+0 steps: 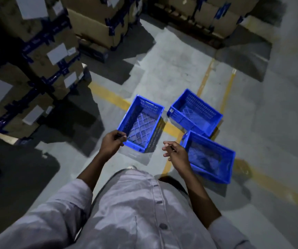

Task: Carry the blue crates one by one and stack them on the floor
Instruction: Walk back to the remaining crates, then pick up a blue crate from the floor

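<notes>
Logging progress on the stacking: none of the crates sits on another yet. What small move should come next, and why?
Probably bring the right hand across to the free near corner of the left crate. The left hand is at its other near corner, so both hands could then lift it.

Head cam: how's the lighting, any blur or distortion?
Head view: dim overall, with a brighter patch of floor beyond the blue crates. Head view: hard dark shadows fall beside the cardboard stacks. Head view: wide-angle bending towards the edges, slight softness on the shirt, crate mesh readable.
</notes>
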{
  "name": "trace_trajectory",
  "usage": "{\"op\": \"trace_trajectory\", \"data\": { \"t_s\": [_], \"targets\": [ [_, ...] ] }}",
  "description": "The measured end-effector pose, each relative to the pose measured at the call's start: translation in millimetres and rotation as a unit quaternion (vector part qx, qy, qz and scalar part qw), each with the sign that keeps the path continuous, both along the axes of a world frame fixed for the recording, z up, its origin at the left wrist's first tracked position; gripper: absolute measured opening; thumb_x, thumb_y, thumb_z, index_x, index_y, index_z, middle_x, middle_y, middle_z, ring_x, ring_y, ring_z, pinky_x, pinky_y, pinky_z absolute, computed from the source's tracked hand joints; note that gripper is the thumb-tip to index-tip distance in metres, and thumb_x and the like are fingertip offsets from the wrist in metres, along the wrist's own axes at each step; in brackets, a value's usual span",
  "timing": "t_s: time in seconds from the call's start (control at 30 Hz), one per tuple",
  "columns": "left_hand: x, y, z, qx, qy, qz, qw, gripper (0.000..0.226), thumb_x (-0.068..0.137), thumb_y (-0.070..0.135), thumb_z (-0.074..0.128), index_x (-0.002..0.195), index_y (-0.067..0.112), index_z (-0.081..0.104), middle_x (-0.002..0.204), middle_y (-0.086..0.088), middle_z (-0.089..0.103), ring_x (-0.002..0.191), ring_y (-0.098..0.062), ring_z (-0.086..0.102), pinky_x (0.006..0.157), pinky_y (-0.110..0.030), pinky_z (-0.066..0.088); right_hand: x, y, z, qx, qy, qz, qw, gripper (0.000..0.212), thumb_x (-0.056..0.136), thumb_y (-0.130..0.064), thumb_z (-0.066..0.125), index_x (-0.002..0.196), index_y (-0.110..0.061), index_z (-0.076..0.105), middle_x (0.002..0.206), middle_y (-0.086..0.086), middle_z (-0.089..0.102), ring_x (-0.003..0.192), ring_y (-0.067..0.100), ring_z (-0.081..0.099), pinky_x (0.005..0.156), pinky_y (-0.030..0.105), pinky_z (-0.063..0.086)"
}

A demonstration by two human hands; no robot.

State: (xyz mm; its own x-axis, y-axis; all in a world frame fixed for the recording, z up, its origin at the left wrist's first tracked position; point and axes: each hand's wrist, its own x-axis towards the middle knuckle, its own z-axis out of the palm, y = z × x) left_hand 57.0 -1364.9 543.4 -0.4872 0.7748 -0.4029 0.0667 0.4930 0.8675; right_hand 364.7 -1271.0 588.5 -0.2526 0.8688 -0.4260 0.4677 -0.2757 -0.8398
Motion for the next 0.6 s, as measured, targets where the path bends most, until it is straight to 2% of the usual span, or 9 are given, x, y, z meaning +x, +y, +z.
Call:
{"op": "trace_trajectory", "data": {
  "t_s": [0.07,0.13,0.2,0.27,0.37,0.43,0.53,0.6],
  "targets": [
    [-8,22,-2,-0.018,-0.007,0.001,1.0,0.007,0.103,0.007,0.08,0.11,0.008,0.08,0.101,-0.017,0.084,0.067,-0.016,0.074,0.059,-0.015,0.052,-16,26,3,0.001,0.009,0.007,1.0,0.016,0.112,-0.024,0.063,0.117,-0.031,0.077,0.102,0.0,0.082,0.082,0.014,0.075,0.065,0.017,0.05],
    [-9,36,-7,-0.027,-0.022,0.006,0.999,0.006,0.103,0.011,0.08,0.108,0.014,0.081,0.1,-0.011,0.085,0.071,-0.019,0.076,0.063,-0.021,0.054,-24,48,1,0.0,0.008,0.004,1.0,0.018,0.112,-0.021,0.063,0.116,-0.03,0.078,0.1,0.0,0.082,0.082,0.013,0.075,0.064,0.015,0.051],
    [-7,46,-16,-0.041,-0.034,0.029,0.998,0.008,0.103,0.016,0.08,0.105,0.023,0.081,0.098,-0.003,0.086,0.074,-0.019,0.079,0.067,-0.03,0.054,-34,75,-5,-0.007,-0.001,0.022,1.0,0.018,0.111,-0.021,0.065,0.115,-0.032,0.079,0.1,0.0,0.082,0.081,0.011,0.074,0.065,0.017,0.051],
    [-1,50,-26,-0.053,-0.053,0.075,0.994,0.007,0.102,0.017,0.08,0.105,0.024,0.081,0.096,-0.001,0.086,0.077,-0.021,0.081,0.069,-0.032,0.054,-46,106,-17,-0.026,-0.017,0.058,0.998,0.016,0.108,-0.027,0.068,0.115,-0.035,0.08,0.102,-0.001,0.083,0.083,0.011,0.074,0.068,0.023,0.053],
    [3,63,-33,-0.06,-0.077,0.13,0.987,0.008,0.103,0.015,0.079,0.108,0.02,0.082,0.097,-0.002,0.086,0.081,-0.025,0.082,0.07,-0.031,0.055,-69,170,-36,-0.01,-0.04,0.112,0.993,0.024,0.098,-0.046,0.07,0.118,-0.039,0.08,0.111,-0.007,0.083,0.1,0.016,0.077,0.086,0.039,0.059],
    [0,79,-39,-0.067,-0.091,0.193,0.975,0.008,0.105,0.014,0.078,0.109,0.019,0.082,0.099,-0.004,0.086,0.083,-0.028,0.082,0.069,-0.031,0.055,-89,222,-49,-0.001,-0.05,0.141,0.989,0.027,0.1,-0.045,0.072,0.123,-0.033,0.081,0.119,-0.009,0.081,0.113,0.015,0.076,0.101,0.043,0.061],
    [-4,106,-45,-0.096,-0.099,0.295,0.946,0.008,0.105,0.013,0.077,0.109,0.019,0.081,0.099,-0.008,0.085,0.086,-0.033,0.082,0.068,-0.031,0.055,-117,294,-58,0.01,-0.069,0.196,0.978,0.021,0.106,-0.031,0.072,0.125,-0.029,0.08,0.117,-0.005,0.081,0.106,0.014,0.076,0.093,0.031,0.06],
    [0,131,-53,-0.106,-0.1,0.35,0.925,0.008,0.105,0.01,0.076,0.109,0.015,0.081,0.1,-0.012,0.085,0.086,-0.034,0.08,0.066,-0.025,0.056,-135,345,-73,0.031,-0.076,0.238,0.968,0.02,0.107,-0.029,0.071,0.124,-0.029,0.081,0.113,-0.003,0.081,0.101,0.014,0.075,0.088,0.027,0.056]
  ]
}}
